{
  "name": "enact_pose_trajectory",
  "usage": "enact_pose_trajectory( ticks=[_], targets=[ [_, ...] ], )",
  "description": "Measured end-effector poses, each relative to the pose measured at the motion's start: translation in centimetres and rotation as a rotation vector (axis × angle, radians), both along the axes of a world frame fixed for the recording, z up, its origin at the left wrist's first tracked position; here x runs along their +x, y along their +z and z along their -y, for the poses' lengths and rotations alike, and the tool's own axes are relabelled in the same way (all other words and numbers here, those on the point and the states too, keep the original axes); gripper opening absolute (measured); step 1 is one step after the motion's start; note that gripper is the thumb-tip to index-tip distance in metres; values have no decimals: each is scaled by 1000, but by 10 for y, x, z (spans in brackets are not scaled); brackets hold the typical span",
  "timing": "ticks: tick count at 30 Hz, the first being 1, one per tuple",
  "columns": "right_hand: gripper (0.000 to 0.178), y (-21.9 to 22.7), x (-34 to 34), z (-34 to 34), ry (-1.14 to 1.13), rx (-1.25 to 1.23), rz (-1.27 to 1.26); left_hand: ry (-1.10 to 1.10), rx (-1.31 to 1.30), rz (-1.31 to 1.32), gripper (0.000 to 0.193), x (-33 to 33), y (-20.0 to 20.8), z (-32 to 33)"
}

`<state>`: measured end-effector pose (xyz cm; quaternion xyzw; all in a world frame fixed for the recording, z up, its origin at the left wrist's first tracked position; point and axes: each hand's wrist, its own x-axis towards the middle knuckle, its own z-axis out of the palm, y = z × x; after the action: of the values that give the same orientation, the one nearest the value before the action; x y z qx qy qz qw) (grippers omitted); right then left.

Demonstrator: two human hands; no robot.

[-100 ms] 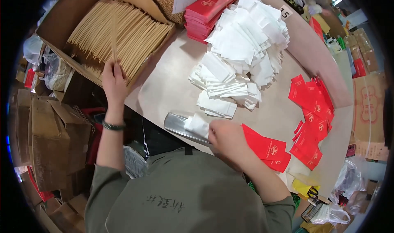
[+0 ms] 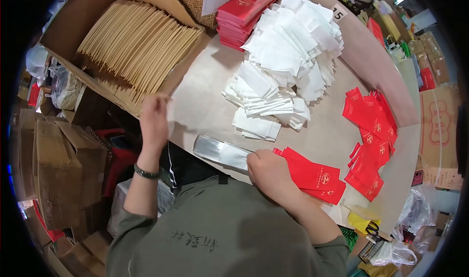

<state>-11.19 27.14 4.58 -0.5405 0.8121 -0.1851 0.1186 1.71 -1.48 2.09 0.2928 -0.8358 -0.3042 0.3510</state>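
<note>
My left hand is smeared by motion beside the near right edge of a cardboard box of wooden chopsticks. Whether its fingers hold anything is hard to see. My right hand is closed at the right end of a shiny clear plastic sleeve stack at the table's near edge. A white napkin packet lies flat on or in the top sleeve, up against my right fingers. What those fingers grip is hidden. Red paper packets lie just right of that hand.
A big heap of white napkin packets covers the table's middle. Behind it stands a stack of red packets. More loose red packets lie along the raised right rim. Cardboard boxes are piled at the left.
My left hand has moved right and toward me, away from the chopsticks; the upright chopstick at its fingers no longer shows. The white packet by my right hand now lies flatter.
</note>
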Motion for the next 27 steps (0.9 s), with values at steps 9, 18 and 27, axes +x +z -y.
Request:
enact_pose_trajectory(
  ticks=[9,18,27],
  targets=[
    [9,10,0,-33,-70,-246,75,-223,-129,14,7,43,-36,-71],
    [7,38,-1,-21,-37,-383,164,-178,-298,33,7,30,-55,-76],
    [22,181,18,15,223,-489,-185,583,314,-224,21,119,-104,-43]
  ],
)
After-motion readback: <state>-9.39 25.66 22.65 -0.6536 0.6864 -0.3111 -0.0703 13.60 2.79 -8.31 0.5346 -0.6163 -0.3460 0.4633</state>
